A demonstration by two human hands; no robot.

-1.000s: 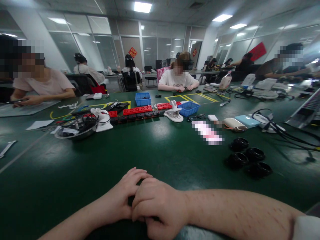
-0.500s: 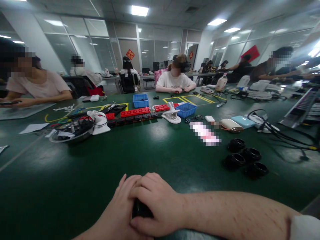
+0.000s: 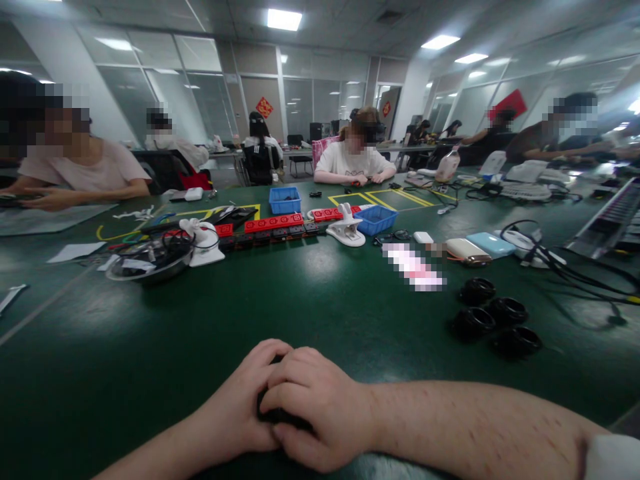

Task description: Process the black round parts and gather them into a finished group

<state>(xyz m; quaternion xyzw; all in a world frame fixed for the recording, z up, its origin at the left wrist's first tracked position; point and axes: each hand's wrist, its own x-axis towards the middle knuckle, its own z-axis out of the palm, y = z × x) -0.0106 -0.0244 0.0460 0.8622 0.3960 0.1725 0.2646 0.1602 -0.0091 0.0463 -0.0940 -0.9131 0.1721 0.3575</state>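
Close to the near edge of the green table, both my hands are closed around one dark, glossy black object (image 3: pixel 286 416). Fingers cover most of it, so its kind cannot be made out. My left hand (image 3: pixel 244 395) wraps it from the left, fingers curled along the far side. From the right, my right hand (image 3: pixel 327 405) lies over the top, its thumb on the near side and its fingertips near the left hand. To the right stand several black ring-shaped parts (image 3: pixel 509 311) with round openings, grouped together on the table.
Across the green table (image 3: pixel 210 313) runs a row of red and black blocks (image 3: pixel 273 223), with a white clip stand (image 3: pixel 346 230) and blue bins (image 3: pixel 376 220) beside it. A bowl of cables (image 3: pixel 150 267) stands left. Power banks (image 3: pixel 467 252) and cables lie right. Several people sit around.
My left hand has turned, its fingers going from stretched out to curled around the black object. The right hand keeps its hold. The whole view has shifted slightly.
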